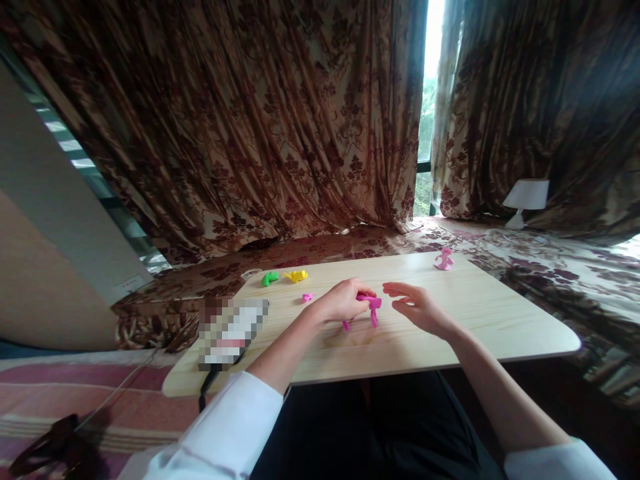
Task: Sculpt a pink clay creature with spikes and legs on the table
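My left hand (pixel 345 300) is closed around a magenta plastic toy piece (pixel 374 303) with legs, which looks like part of a toy animal. The fingers cover much of its top, and I cannot tell whether its legs touch the table. Just to the right of it, my right hand (pixel 419 308) hovers with fingers stretched and apart, holding nothing. To the left of my left hand, a small pink piece (pixel 307 298) lies on the table. Farther back are a yellow toy piece (pixel 297 275) and a green toy piece (pixel 270 279). A light pink figure (pixel 444 259) stands at the far right edge.
The pale wood-grain table (pixel 500 333) has rounded corners. On its left side lies a blurred-out flat object (pixel 235 333) with a dark strap. Beyond are patterned curtains (pixel 300 120) and a white lamp (pixel 526 197) on a cloth-covered ledge. A striped cover (pixel 100 393) spreads at left.
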`<state>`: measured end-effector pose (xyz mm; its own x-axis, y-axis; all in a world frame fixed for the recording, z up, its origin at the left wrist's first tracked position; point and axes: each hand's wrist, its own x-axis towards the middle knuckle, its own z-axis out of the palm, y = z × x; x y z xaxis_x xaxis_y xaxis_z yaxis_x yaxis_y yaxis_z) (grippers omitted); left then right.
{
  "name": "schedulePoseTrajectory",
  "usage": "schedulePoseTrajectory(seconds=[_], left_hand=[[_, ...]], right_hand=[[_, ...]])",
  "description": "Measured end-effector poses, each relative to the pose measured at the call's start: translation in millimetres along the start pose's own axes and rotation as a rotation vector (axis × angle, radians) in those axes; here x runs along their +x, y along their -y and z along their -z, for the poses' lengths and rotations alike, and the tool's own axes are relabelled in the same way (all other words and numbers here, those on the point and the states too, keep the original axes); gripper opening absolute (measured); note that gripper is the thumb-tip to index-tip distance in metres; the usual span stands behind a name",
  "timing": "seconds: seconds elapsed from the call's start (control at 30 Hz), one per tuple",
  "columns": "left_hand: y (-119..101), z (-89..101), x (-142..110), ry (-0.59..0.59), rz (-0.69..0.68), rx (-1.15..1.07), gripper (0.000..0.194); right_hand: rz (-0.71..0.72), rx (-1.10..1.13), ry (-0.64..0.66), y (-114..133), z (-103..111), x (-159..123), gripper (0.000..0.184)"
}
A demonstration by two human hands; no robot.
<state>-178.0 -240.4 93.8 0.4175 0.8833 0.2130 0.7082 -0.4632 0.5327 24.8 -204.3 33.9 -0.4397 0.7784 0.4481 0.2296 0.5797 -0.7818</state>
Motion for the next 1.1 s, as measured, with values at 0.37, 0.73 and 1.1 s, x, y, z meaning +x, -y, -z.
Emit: schedulePoseTrajectory(seconds=[0.37,0.73,1.1], left_hand=[[-17,11.6,-3,-0.09,0.035,-0.274,0.033],[15,12.0,-56,-0.46,0.196,-0.608,0.032],[10,-32.6,-56,-0.46,0.179,-0.705,0.028]], right_hand=[[0.047,0.17,-0.028,32,-17,8,0.039],[-0.097,0.404,-0.157,32,-2,-6,0.037],[-0.132,0.456,-0.103,38,-8,-6,0.035]])
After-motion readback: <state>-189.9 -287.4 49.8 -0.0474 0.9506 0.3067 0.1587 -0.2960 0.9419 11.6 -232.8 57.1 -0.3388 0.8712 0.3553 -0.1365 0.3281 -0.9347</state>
